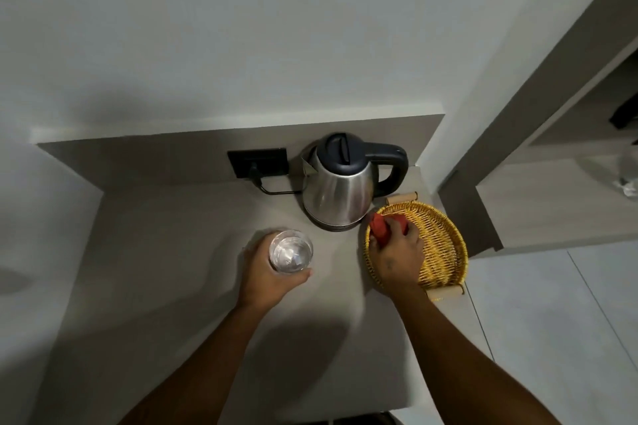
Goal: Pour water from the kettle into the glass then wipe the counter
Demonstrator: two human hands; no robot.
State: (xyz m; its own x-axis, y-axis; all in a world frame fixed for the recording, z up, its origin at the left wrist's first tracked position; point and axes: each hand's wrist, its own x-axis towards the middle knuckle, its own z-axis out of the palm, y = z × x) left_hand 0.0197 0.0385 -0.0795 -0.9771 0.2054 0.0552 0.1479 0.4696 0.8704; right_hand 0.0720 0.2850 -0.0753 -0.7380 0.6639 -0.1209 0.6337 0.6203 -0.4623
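A steel kettle point(336, 188) with a black lid and handle stands upright at the back of the grey counter point(172, 286), its spout pointing left. In front of it and to the left stands a clear glass point(290, 251), with my left hand point(266, 274) wrapped around its side. My right hand point(397, 255) reaches into a yellow wicker basket point(445, 245) at the right and is closed on a red cloth point(381, 226) at the basket's left rim.
A black wall socket point(257, 161) with a plugged cord sits behind the kettle on the left. The counter ends just right of the basket, above a tiled floor point(552, 338). A shelf unit point(569, 183) stands further right.
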